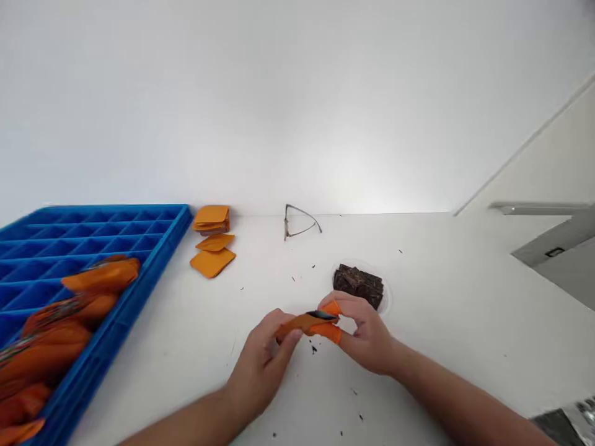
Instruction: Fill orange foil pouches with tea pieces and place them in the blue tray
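Observation:
Between both hands is a small orange pouch (297,323), its mouth gaping to the right and showing a dark, shiny inside. My left hand (260,356) pinches the pouch's closed end between thumb and fingers. At the mouth, my right hand (367,331) grips the edges, with orange covers (328,331) on its thumb and a fingertip. Just beyond the right hand, a stack of dark brown, flat pressed pieces (357,284) lies on a round, clear dish (387,300). Whether anything is inside the pouch cannot be seen.
On the left, a blue compartment tray (153,272) holds several filled orange packets (60,347). Flat orange pouches (212,263) lie beside it, some stacked by the wall. Folded eyeglasses (302,233) rest at the back. Dark crumbs (313,349) dot the white table (446,279).

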`<state>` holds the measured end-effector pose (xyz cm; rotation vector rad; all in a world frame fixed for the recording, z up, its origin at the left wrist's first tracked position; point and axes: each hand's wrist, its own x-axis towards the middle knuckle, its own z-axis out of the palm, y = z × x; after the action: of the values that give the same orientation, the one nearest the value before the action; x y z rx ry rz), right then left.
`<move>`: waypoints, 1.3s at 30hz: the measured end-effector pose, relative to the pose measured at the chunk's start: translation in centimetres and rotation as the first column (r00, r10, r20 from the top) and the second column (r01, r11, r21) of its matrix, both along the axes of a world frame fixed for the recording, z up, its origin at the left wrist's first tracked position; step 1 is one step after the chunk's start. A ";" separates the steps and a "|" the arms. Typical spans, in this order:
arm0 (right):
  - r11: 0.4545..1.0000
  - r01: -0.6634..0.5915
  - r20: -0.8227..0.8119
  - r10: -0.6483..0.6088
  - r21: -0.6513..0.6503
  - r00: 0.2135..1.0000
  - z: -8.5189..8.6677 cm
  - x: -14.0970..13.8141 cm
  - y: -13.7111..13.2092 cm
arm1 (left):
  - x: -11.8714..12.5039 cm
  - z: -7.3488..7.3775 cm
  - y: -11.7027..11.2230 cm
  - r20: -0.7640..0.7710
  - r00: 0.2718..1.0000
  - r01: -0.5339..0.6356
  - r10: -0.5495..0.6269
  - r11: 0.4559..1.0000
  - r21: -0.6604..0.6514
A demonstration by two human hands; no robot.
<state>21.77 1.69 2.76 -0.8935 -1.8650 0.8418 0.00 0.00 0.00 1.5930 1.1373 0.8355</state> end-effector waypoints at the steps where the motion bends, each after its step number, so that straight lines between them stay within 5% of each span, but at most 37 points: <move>1: 1.000 -0.002 -0.007 0.003 0.012 1.000 0.1 0.1 -0.2 | 0.1 0.0 0.1 0.010 1.000 0.014 -0.014 1.000 0.000; 10: 0.997 -0.001 -0.023 0.003 0.080 1.000 0.9 0.6 -0.3 | 0.4 -0.1 0.1 0.039 0.998 -0.051 0.054 0.995 -0.089; 15: 0.992 0.084 -0.086 -0.076 0.091 0.993 1.6 1.9 -0.1 | 0.3 -0.1 0.0 0.082 0.996 0.041 -0.035 0.996 -0.080; 22: 0.984 0.145 -0.107 -0.156 -0.103 0.982 3.9 0.8 1.5 | -0.2 0.1 -0.4 -0.020 0.989 0.148 -0.149 0.989 -0.011; 25: 0.990 0.064 0.027 -0.061 -0.124 0.998 6.7 -3.0 3.2 | -0.2 0.3 -0.5 -0.032 0.987 0.157 -0.156 0.987 0.028; 29: 0.997 -0.046 0.046 0.049 -0.063 0.998 9.2 -11.5 6.6 | -0.1 -0.1 -0.4 -0.052 0.983 0.178 -0.174 0.980 0.085; 34: 0.971 -0.235 0.002 0.236 -0.046 0.972 7.4 -22.6 11.3 | 0.0 -0.8 -0.2 -0.055 0.978 0.209 -0.202 0.963 0.169; 39: 0.943 -0.333 0.089 0.334 -0.027 0.939 4.3 -27.7 14.6 | -0.1 -1.0 0.1 -0.043 0.986 0.167 -0.163 0.976 0.142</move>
<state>-5.92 16.33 7.11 -0.6386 -2.1312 1.0300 -0.07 0.12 -1.02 1.7997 0.9679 0.8003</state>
